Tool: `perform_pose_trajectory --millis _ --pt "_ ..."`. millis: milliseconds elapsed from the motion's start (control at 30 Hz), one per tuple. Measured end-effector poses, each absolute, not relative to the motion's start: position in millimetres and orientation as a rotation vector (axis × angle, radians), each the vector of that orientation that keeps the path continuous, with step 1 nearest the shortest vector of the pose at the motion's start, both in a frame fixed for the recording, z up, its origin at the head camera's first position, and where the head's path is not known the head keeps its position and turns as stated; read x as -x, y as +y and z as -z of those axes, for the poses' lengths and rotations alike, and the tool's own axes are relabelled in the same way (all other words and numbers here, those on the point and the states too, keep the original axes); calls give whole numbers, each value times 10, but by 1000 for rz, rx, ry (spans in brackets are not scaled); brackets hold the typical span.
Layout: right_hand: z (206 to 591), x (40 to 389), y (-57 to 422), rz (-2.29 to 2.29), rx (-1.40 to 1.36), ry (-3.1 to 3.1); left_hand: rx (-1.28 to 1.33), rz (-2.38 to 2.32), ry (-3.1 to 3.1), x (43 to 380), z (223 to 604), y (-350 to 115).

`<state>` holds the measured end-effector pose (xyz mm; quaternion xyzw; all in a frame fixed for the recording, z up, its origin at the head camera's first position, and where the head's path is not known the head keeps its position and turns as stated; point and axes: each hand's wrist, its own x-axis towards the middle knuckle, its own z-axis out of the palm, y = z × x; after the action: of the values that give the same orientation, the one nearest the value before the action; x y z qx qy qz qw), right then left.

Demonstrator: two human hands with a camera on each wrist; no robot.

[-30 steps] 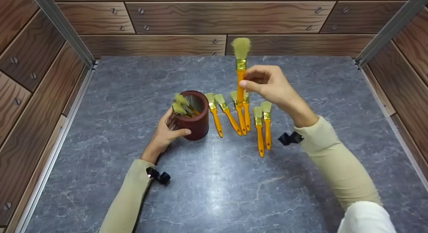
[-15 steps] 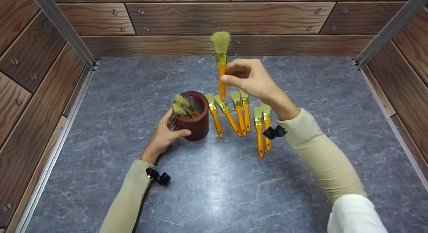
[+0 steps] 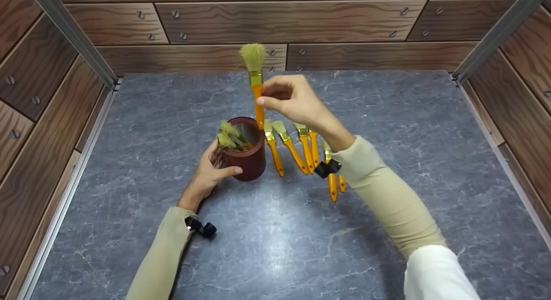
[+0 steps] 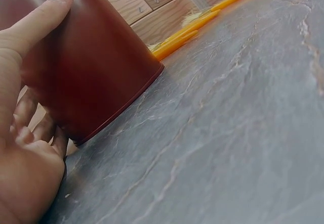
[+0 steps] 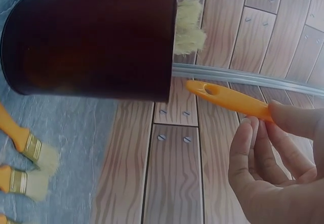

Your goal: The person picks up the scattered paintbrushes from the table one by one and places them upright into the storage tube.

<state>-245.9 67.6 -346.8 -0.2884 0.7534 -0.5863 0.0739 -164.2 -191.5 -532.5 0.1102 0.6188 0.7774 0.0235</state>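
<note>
My left hand (image 3: 206,171) grips the side of a dark red cylindrical cup (image 3: 249,164) that stands upright on the table, its thumb along the near wall. A few paintbrushes (image 3: 227,136) lean inside the cup, bristles up, against its left rim. My right hand (image 3: 297,100) pinches the orange handle of a paintbrush (image 3: 257,87) between thumb and fingers. This brush is upright, bristles on top, with the handle's end close to the cup's right rim. In the right wrist view, the handle tip (image 5: 223,97) sits just beyond the cup's mouth, outside it.
Several more paintbrushes (image 3: 292,149) lie on the grey marbled table (image 3: 275,231) right of the cup, bristles pointing away. My right wrist and its camera (image 3: 328,168) partly cover the rightmost ones. Wood-patterned walls (image 3: 284,22) enclose the table at the back and sides.
My right hand has carried the upright paintbrush leftward, from above the lying brushes to the cup's right rim. My left hand and the cup stay in place.
</note>
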Motion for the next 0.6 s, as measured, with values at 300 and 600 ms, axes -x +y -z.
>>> perform_pose_trajectory --millis 300,600 --pt "3583 2463 535 1754 869 2243 -356 -2406 1922 1647 5330 -1911" --pt "3655 2456 422 1736 906 2251 -373 -2417 1923 1644 5336 -1908"
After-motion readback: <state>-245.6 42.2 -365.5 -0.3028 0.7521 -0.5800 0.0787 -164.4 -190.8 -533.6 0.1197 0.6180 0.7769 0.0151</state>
